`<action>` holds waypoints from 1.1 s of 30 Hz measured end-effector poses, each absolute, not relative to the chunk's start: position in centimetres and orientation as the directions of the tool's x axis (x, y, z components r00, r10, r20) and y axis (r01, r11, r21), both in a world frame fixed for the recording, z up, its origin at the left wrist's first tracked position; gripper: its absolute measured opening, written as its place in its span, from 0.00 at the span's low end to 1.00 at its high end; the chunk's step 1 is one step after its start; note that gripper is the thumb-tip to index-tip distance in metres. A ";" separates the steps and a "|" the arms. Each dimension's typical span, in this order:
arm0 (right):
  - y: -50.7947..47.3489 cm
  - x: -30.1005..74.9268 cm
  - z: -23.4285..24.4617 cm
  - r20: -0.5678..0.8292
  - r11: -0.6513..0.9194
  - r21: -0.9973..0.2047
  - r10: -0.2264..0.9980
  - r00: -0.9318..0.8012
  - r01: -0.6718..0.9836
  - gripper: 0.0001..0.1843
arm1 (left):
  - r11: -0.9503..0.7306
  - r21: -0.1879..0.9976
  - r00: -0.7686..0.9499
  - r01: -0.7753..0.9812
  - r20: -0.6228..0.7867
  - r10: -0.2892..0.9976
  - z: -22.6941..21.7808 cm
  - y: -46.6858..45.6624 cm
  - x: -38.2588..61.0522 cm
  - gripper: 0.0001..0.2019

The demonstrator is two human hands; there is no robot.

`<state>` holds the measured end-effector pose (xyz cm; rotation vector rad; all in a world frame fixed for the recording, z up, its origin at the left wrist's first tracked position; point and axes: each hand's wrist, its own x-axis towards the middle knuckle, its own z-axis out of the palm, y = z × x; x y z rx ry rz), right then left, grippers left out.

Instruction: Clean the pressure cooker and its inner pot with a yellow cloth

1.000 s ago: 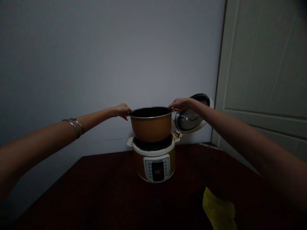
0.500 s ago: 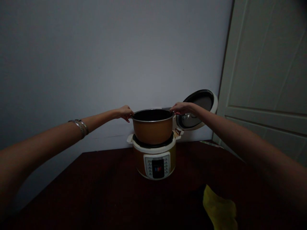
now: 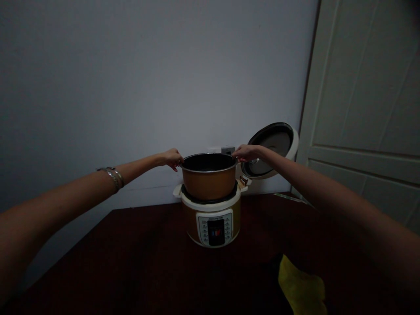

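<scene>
A golden-brown inner pot (image 3: 209,184) with a dark inside is held level over the rice cooker (image 3: 190,218), its lower part within the cooker's opening. My left hand (image 3: 173,159) pinches the pot's rim on the left side. On the opposite side of the rim, my right hand (image 3: 245,152) is closed in the same kind of grip. The cooker's round lid (image 3: 277,141) stands swung up to the right, partly behind my right hand and forearm. A white front panel with a dark display faces me.
The cooker stands on a dark red table (image 3: 157,262) against a pale wall (image 3: 164,78). A yellow cloth (image 3: 302,286) lies at the front right. Behind the pot, a grey wall socket (image 3: 227,150) shows. A panelled door (image 3: 364,109) is at the right.
Both hands have lowered the pot slightly towards the cooker, so more of the wall socket behind it shows. The lid and the cloth stay in place.
</scene>
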<state>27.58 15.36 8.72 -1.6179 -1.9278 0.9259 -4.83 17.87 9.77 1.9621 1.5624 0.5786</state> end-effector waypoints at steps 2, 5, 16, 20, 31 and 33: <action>15.5 27.5 8.4 -0.066 0.065 -0.740 0.983 -0.169 0.670 0.14 | -0.166 0.654 0.232 0.738 -0.015 0.973 9.5 17.8 -4.8 0.06; 15.9 27.3 7.9 -0.065 0.047 -0.741 0.988 -0.140 0.670 0.14 | -0.164 0.643 0.236 0.748 -0.026 0.971 9.1 17.9 -4.8 0.05; 16.2 26.9 6.2 -0.111 0.019 -0.738 0.983 -0.149 0.675 0.13 | -0.107 0.633 0.212 0.767 -0.092 0.973 6.5 19.1 -5.1 0.07; 16.2 26.7 5.2 -0.142 0.000 -0.719 0.979 -0.146 0.695 0.10 | -0.112 0.622 0.221 0.775 -0.100 0.970 5.2 19.4 -5.2 0.05; 16.7 26.3 2.1 -0.134 0.030 -0.609 0.981 -0.140 0.793 0.09 | -0.133 0.546 0.241 0.827 -0.130 0.962 1.9 20.3 -5.4 0.03; 16.8 26.1 1.7 -0.125 0.027 -0.575 0.985 -0.120 0.818 0.09 | -0.135 0.524 0.236 0.841 -0.132 0.963 1.3 20.6 -5.5 0.04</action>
